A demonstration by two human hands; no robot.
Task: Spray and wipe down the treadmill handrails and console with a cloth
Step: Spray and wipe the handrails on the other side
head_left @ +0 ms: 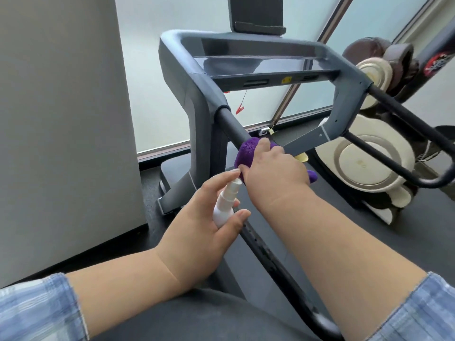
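The grey treadmill console [258, 57] stands ahead, with a tablet-like screen above it. Its black left handrail [230, 124] runs down toward me. My right hand [273, 173] grips a purple cloth [247, 152] wrapped round that rail, about a third of the way down. Just below and left of it, my left hand [209, 222] holds a small white spray bottle [225, 205] upright, nozzle pointing up toward the cloth. The black right handrail [403, 112] slopes down at the right.
A grey wall or pillar [61, 119] stands close on the left. A frosted window lies behind the console. A red safety clip [240, 109] hangs under the console. A cream and brown massage chair [369, 163] sits to the right.
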